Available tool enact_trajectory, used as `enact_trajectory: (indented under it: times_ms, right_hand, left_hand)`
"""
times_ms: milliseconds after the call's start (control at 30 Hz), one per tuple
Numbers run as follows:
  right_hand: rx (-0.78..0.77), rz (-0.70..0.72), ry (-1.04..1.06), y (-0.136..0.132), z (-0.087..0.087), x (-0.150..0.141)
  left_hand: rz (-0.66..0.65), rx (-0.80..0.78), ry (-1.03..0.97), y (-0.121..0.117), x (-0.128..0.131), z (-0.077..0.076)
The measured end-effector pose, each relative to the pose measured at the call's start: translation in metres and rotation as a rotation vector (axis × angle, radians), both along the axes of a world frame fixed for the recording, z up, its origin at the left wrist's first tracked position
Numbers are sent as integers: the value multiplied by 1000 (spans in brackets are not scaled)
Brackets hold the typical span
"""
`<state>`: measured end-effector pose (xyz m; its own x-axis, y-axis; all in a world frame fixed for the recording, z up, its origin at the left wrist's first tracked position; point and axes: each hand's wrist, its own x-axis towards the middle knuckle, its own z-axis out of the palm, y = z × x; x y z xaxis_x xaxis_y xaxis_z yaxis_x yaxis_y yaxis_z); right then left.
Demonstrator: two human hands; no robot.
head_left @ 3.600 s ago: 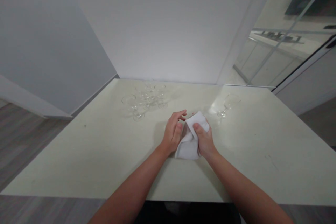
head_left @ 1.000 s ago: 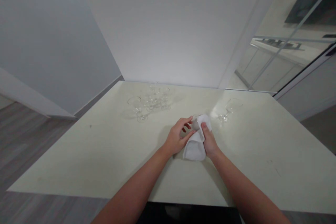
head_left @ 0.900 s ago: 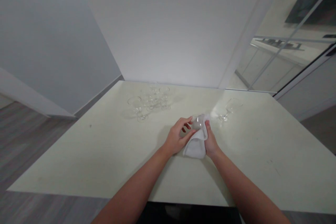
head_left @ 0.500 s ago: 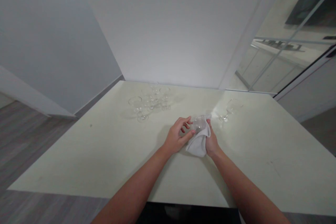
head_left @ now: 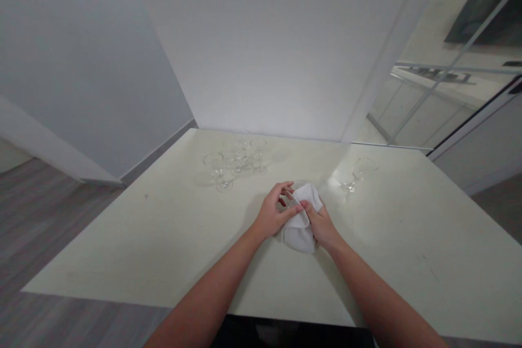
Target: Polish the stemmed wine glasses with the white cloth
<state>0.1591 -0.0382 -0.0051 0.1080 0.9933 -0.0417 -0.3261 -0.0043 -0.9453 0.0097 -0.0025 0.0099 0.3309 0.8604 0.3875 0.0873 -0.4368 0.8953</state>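
My left hand (head_left: 274, 213) curls around a clear stemmed glass (head_left: 297, 187) over the middle of the pale table (head_left: 142, 239). Most of the glass is covered by a white cloth (head_left: 299, 227). My right hand (head_left: 320, 223) grips that cloth and presses it against the glass. Both hands meet just above the tabletop.
Several clear stemmed glasses (head_left: 238, 159) stand grouped at the far left of the table. One lone glass (head_left: 358, 172) stands at the far right. White walls (head_left: 265, 43) close the back, a glass partition (head_left: 440, 81) is at right, and wood floor (head_left: 36, 217) lies left.
The cloth has shifted over the glass, so the bowl seen half a second ago is now mostly covered. My right hand has moved over the top with the cloth. The view drifted slightly.
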Motion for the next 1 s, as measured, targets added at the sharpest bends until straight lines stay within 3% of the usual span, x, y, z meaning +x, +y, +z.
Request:
enact_trajectory:
  times_ms: [267,600,733,900,1000]
  right_hand:
    - [135,96,-146,-5,9,-3]
    - [241,119,-602,-1,-6,1]
    - [158,226,-455,-2,0,1]
    - [-63,520,-70,-12,9,1]
    - [-117,555,29,-15,10,-1]
  left_hand:
    - [-43,-27,-79,3,-5,-4]
    - [13,-111,-125,4,-3,-2]
    - [-55,-178,-255,6,-3,-2]
    - [-346,-344,-465,4,-4,-2]
    - [-440,-425,-536,3,-4,-1]
